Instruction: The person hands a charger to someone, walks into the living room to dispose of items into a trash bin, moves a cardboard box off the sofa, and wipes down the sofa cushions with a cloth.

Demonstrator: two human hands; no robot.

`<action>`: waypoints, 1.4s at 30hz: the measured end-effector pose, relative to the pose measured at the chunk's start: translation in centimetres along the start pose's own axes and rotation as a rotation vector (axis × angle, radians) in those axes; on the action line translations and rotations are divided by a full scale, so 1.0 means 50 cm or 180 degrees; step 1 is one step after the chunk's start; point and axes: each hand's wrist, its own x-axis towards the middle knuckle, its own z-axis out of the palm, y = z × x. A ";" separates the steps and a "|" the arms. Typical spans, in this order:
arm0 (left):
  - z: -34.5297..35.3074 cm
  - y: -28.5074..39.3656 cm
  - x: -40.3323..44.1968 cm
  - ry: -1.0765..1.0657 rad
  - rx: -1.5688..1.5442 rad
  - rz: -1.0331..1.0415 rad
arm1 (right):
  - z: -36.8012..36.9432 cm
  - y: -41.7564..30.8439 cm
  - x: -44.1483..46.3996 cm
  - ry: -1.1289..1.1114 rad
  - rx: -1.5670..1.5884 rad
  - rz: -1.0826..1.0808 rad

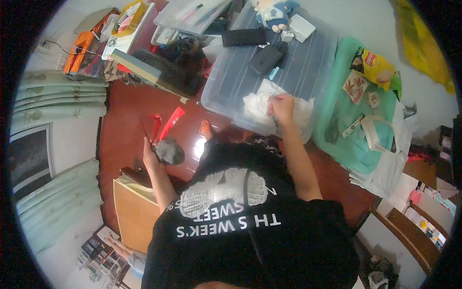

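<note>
My left hand (150, 153) is closed at the left, above the red floor. It holds a grey fuzzy ball (170, 151), with a thin dark stick (143, 125) and red strips (171, 123) rising beside it. I cannot tell what the strips belong to. On the clear plastic storage box (219, 94), my right hand (283, 107) has its fingers bent together on crumpled white tissue (257, 106). A small dark thing seems to show under those fingers. Across my black shirt lies a white knitted bow-shaped piece (224, 190).
A dark pouch (268, 59), a black case (243, 37) and a plush toy (274, 13) sit on the box. Right of it stands a green tub (332, 103) with a yellow chip bag (373, 67). A cardboard box (137, 212) is at lower left.
</note>
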 end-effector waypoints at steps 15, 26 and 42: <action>-0.038 0.001 -0.008 0.0001 0.0192 0.0078 | -0.002 -0.090 0.091 0.0911 -0.1064 -0.0856; -0.029 -0.002 0.001 -0.0046 0.0746 -0.0018 | -0.060 -0.049 0.088 0.1234 -0.0588 -0.0730; 0.134 -0.024 -0.007 -0.0318 0.0583 -0.0141 | -0.433 -0.039 0.004 0.2331 -0.3027 -0.1262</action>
